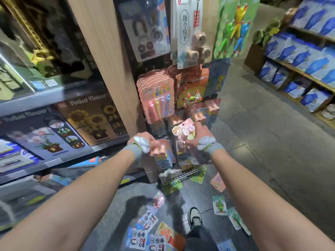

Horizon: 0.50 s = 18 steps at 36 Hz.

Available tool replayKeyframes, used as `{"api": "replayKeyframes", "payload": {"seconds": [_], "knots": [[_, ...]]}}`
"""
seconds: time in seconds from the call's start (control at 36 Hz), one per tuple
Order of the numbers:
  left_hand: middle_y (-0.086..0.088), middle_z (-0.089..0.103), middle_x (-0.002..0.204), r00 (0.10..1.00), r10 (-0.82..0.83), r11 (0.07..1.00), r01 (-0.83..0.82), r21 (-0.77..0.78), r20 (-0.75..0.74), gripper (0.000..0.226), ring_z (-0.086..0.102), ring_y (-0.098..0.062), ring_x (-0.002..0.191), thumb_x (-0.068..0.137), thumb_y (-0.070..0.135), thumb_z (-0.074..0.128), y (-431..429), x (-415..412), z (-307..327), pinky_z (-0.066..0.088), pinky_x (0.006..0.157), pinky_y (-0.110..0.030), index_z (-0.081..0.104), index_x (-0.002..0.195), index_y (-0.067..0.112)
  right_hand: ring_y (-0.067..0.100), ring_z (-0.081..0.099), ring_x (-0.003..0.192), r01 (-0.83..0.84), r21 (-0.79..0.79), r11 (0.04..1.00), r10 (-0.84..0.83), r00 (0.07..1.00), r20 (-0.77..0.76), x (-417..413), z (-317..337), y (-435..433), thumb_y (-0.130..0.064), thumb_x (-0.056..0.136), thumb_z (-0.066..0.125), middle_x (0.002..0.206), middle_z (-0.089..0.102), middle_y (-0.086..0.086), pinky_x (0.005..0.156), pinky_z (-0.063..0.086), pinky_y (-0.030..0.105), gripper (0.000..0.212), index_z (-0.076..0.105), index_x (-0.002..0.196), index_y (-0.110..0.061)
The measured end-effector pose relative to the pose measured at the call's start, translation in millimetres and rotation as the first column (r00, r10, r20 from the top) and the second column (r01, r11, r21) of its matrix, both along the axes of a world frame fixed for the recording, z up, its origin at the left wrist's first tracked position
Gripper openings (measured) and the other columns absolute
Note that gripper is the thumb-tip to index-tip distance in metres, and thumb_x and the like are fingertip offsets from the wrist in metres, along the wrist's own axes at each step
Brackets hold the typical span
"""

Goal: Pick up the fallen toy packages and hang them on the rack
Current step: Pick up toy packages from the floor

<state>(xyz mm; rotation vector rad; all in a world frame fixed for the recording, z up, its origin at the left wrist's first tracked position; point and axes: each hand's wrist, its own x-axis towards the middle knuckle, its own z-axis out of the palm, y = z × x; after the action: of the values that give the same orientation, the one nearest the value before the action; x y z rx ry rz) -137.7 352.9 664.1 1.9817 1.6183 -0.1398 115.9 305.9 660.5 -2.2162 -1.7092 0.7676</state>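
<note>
Hands raised to the rack [135, 66]; left hand [142, 142] clenched round a holographic package [164, 157] bearing pink toy fingers; right hand [199, 136] grasping a pink badge card [184, 131] held against the hanging rows; fallen packages on the floor [272, 142]: magnet sets [143, 238], a green card [219, 205], a pink card [218, 182] near the wire basket [179, 175].
</note>
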Motion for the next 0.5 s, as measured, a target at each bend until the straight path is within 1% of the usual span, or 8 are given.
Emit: {"api": "replayKeyframes", "payload": {"seconds": [0.08,0.14,0.19,0.28,0.36,0.5], "knots": [[0.008,0.067,0.061,1.0,0.008,1.0,-0.008,0.015,0.0,0.051,0.061,-0.017,0.064,0.09,0.061,0.054,6.9,-5.6,5.9,0.053,0.069,-0.03,0.064,0.057,0.022,0.034,0.056,0.107,0.031,0.023,0.999,-0.031,1.0,-0.001,-0.8,4.6,9.3,-0.047,0.075,0.073,0.128,0.046,0.015,0.083,0.049,0.038,0.081,0.032,0.139,-0.019],[0.008,0.065,0.062,0.999,0.03,0.999,-0.031,0.01,0.024,0.048,0.061,-0.019,0.066,0.091,0.056,0.056,13.9,-11.5,3.3,0.051,0.068,-0.029,0.064,0.055,0.024,0.033,0.056,0.107,0.049,0.039,0.998,-0.049,0.999,0.003,-4.5,4.9,14.4,-0.05,0.077,0.071,0.129,0.046,0.015,0.083,0.048,0.037,0.08,0.033,0.138,-0.017],[0.009,0.061,0.058,0.996,0.057,0.998,-0.056,-0.013,0.072,0.048,0.057,-0.021,0.065,0.09,0.051,0.061,21.0,-16.3,1.1,0.046,0.066,-0.028,0.062,0.05,0.024,0.032,0.057,0.104,0.062,0.052,0.997,-0.062,0.998,0.0,-6.7,4.1,19.2,-0.054,0.077,0.07,0.127,0.048,0.015,0.082,0.049,0.037,0.078,0.035,0.136,-0.016],[0.008,0.059,0.059,0.992,0.066,0.998,-0.063,-0.03,0.108,0.046,0.055,-0.018,0.065,0.092,0.046,0.062,26.6,-17.9,4.5,0.042,0.066,-0.026,0.061,0.052,0.024,0.033,0.057,0.106,0.077,0.047,0.996,-0.076,0.997,-0.021,-9.5,3.4,26.6,-0.051,0.077,0.072,0.129,0.047,0.015,0.083,0.049,0.038,0.08,0.033,0.138,-0.016],[0.008,0.061,0.062,0.991,0.064,0.998,-0.063,-0.012,0.116,0.043,0.055,-0.015,0.064,0.095,0.045,0.059,27.2,-17.4,9.9,0.041,0.064,-0.023,0.061,0.056,0.025,0.033,0.057,0.105,0.086,0.065,0.994,-0.083,0.995,-0.048,-11.4,1.3,32.0,-0.05,0.075,0.073,0.129,0.048,0.015,0.085,0.051,0.038,0.082,0.034,0.138,-0.016],[0.007,0.06,0.06,0.992,0.055,0.997,-0.049,-0.051,0.11,0.046,0.055,-0.017,0.065,0.095,0.046,0.058,30.8,-18.7,12.4,0.041,0.065,-0.024,0.058,0.055,0.025,0.034,0.056,0.108,0.07,0.034,0.997,-0.069,0.998,-0.008,-14.7,-0.8,34.9,-0.049,0.077,0.073,0.13,0.046,0.015,0.09,0.049,0.04,0.079,0.034,0.137,-0.016]]}}
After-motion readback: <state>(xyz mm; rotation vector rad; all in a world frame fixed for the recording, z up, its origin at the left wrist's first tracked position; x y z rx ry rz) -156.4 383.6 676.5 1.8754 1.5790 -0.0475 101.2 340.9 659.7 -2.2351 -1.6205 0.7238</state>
